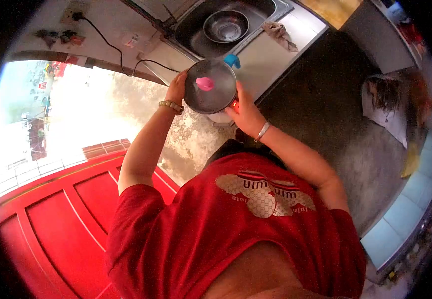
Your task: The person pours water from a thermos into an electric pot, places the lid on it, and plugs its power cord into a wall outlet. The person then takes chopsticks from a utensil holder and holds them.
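Note:
A round, grey-lined electric pot [211, 101] stands at the near corner of the counter, its inside facing up toward me. My left hand [176, 87] grips its left side, the fingers partly hidden behind the rim. On the opposite side, my right hand [248, 115] holds the pot, beside a small glowing orange-red light [235, 104]. Inside the pot lies a small pink object [205, 83] whose kind I cannot make out. Close beyond the rim is a blue object [232, 61], perhaps a cup.
A black cord [112, 41] runs from a wall socket toward the pot. The sink [190, 45] at the back holds a metal bowl [226, 26]. A crumpled cloth [280, 36] lies on the counter [261, 60]. Red panels [61, 224] are at the left.

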